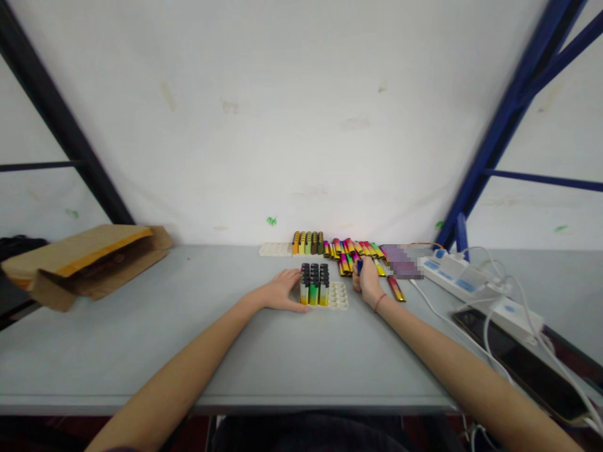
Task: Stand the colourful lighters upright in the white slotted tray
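Observation:
A white tray with round holes stands in front of me. Upright lighters with black tops and yellow or green bodies fill its left part; the holes on the right show bare. My left hand holds the tray's left side, thumb at the front corner and fingers farther back. To the right of the tray, my right hand is closed around a small dark blue piece, mostly hidden by the fingers. Behind it lies a pile of shiny multicoloured lighter-like sticks. One more stick lies apart, right of that hand.
Against the wall stand a second white tray and upright yellow, green and brown cylinders. An opened brown paper bag lies at left. At right are a blurred purple item, a power strip with white cables, and a phone.

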Demonstrator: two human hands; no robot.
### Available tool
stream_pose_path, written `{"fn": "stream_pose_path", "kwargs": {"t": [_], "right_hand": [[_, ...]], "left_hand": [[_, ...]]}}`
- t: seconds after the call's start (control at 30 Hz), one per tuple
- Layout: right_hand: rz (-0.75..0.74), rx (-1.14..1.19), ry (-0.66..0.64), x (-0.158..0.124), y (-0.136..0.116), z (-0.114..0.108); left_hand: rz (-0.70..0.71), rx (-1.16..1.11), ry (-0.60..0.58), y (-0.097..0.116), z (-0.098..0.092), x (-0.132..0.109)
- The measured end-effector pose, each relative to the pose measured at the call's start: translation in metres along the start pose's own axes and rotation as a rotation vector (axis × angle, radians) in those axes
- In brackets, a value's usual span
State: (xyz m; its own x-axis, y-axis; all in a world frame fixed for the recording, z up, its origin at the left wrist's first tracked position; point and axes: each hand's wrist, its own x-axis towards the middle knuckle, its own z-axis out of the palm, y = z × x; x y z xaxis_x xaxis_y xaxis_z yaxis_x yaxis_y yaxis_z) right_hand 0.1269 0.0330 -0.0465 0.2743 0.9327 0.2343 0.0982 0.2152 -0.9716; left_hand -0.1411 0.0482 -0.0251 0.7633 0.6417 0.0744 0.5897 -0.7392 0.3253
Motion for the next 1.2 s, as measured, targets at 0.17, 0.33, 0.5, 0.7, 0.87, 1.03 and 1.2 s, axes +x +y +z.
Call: {"fn": "stream_pose_path", "kwargs": {"t": [0.17, 0.33, 0.5, 0.7, 0.87, 1.03, 1.2], "right_hand": [[0.112, 0.010, -0.010, -0.006, -0.008, 0.001], [-0.039, -0.089, -0.046, -0.014, -0.014, 0.003], [-0.288, -0.263, -0.126, -0.021, -0.031, -0.002], [-0.408, -0.289, -0.272, -0.021, -0.042, -0.004], [-0.342, -0.253, -0.351, -0.021, -0.033, -0.001], [-0.330, -0.249, -0.337, -0.024, -0.029, 0.002], [-0.373, -0.320, -0.339, -0.024, -0.031, 0.001]], "left_hand": [[0.004, 0.001, 0.005, 0.000, 0.000, 0.000], [0.000, 0.013, -0.015, 0.000, -0.001, 0.000], [0.008, 0.004, -0.003, 0.000, -0.001, 0.000], [0.026, -0.004, 0.021, 0.002, 0.000, 0.000], [0.031, -0.012, 0.027, 0.000, 0.001, 0.001], [0.017, 0.001, 0.016, 0.000, 0.001, 0.002], [0.014, -0.011, 0.016, 0.000, 0.001, 0.001]]}}
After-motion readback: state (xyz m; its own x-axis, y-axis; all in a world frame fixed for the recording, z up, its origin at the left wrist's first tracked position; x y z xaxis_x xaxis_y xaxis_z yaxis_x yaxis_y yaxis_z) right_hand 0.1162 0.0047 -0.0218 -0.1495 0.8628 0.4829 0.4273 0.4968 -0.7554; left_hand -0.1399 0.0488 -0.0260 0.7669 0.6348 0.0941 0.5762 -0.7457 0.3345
